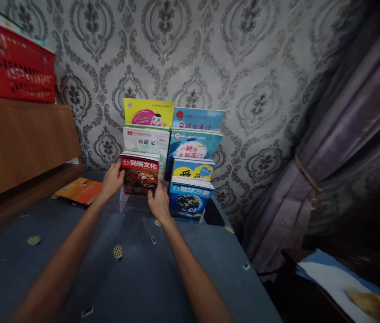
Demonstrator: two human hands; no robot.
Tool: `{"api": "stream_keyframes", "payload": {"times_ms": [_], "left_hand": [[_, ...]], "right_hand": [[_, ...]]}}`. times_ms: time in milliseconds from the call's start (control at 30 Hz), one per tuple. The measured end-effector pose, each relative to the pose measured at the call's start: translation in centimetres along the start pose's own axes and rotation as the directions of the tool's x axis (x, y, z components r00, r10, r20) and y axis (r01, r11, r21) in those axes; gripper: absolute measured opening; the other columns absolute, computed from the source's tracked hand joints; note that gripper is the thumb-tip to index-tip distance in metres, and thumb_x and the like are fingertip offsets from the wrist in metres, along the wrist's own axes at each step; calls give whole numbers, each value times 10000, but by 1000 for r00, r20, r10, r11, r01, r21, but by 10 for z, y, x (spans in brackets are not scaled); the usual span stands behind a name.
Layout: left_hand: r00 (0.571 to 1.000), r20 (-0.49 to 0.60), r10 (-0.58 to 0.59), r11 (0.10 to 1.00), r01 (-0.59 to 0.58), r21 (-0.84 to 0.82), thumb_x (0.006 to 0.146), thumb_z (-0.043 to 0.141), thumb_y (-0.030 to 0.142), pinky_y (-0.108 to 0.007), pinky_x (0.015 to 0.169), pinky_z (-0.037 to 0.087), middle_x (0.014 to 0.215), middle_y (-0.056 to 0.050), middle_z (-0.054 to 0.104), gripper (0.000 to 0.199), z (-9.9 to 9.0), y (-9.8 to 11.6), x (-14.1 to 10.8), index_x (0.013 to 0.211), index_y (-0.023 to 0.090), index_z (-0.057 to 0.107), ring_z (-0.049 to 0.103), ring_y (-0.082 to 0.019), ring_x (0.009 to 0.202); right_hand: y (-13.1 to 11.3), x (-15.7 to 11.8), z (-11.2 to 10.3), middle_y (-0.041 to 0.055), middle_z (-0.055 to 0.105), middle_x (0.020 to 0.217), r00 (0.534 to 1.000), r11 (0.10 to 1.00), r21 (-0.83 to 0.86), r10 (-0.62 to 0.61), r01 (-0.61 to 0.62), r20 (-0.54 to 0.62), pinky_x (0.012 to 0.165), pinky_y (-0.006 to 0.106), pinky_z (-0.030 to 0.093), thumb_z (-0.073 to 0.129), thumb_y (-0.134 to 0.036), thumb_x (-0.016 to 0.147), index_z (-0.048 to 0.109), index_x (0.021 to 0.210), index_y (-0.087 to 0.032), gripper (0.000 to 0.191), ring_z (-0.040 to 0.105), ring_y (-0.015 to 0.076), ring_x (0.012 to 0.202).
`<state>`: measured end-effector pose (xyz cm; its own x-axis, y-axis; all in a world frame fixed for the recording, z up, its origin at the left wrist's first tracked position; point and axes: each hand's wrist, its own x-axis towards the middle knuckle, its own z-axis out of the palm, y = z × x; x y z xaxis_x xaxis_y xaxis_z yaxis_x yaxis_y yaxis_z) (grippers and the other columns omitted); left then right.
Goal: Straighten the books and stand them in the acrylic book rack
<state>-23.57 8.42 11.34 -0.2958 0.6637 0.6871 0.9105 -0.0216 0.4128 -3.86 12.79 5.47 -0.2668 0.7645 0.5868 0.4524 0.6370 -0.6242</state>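
Now the red book is pinched by its sides between left hand and right hand, at the front left corner of the rack; even pressure is wanted, the blue book beside best left unbumped.

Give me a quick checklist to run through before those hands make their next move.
1. Left hand at the left edge of the red folk-culture book: ok.
2. Right hand at its lower right corner: ok.
3. Its cover facing out: ok.
4. Its bottom seated in the clear rack: cannot tell.
5. Blue globe-cover book standing in the rack: ok.
6. Orange book standing with the others: not ok, lying flat.
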Motion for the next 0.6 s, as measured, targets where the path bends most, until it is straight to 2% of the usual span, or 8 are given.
{"api": "stream_keyframes", "payload": {"times_ms": [167, 300, 367, 500, 600], "left_hand": [[1000, -14, 13, 980, -15, -198, 870, 423, 281, -434, 1033, 478, 1208, -139, 675, 468, -3, 0, 8, 1283, 125, 577, 609, -277, 1147], [1000, -3, 19, 950, -19, -312, 911, 386, 321, -404, 1025, 477, 1256, -129, 672, 460, -4, 2, 15, 1279, 124, 581, 608, -256, 1153], [1000, -4, 4, 954, -5, -300, 924, 366, 323, -386, 994, 488, 1228, -128, 687, 442, -5, 4, 16, 1236, 121, 604, 622, -248, 1105], [999, -16, -33, 986, 29, -167, 931, 351, 305, -361, 905, 503, 1075, -109, 724, 389, -7, 8, 15, 1106, 134, 654, 638, -239, 960], [999, -29, -36, 995, 33, -94, 925, 351, 283, -355, 886, 494, 1017, -107, 722, 361, -9, 11, 15, 1043, 143, 661, 637, -241, 927]], "right_hand": [[3, 2, 3, 229, 571, 1400, 1000, 999, 33, -12, 12, -19, 1145, 459, 399, 508, -186, 871, 449, 1429, -44, 579, 520, 303, 1334], [6, 3, 6, 215, 556, 1429, 999, 998, 68, -7, 9, -35, 1156, 476, 388, 521, -195, 865, 432, 1451, -68, 606, 503, 303, 1357], [6, 3, 7, 211, 555, 1431, 999, 997, 70, -13, 15, -33, 1166, 473, 376, 518, -195, 863, 432, 1450, -62, 609, 504, 301, 1356], [5, 2, 6, 243, 552, 1420, 1000, 998, 55, -7, 9, -26, 1171, 450, 372, 512, -199, 863, 437, 1432, -6, 605, 506, 308, 1349], [3, 2, 7, 232, 558, 1416, 1000, 998, 58, 1, 1, -32, 1170, 461, 373, 514, -199, 862, 432, 1439, -25, 607, 504, 310, 1350]]}}
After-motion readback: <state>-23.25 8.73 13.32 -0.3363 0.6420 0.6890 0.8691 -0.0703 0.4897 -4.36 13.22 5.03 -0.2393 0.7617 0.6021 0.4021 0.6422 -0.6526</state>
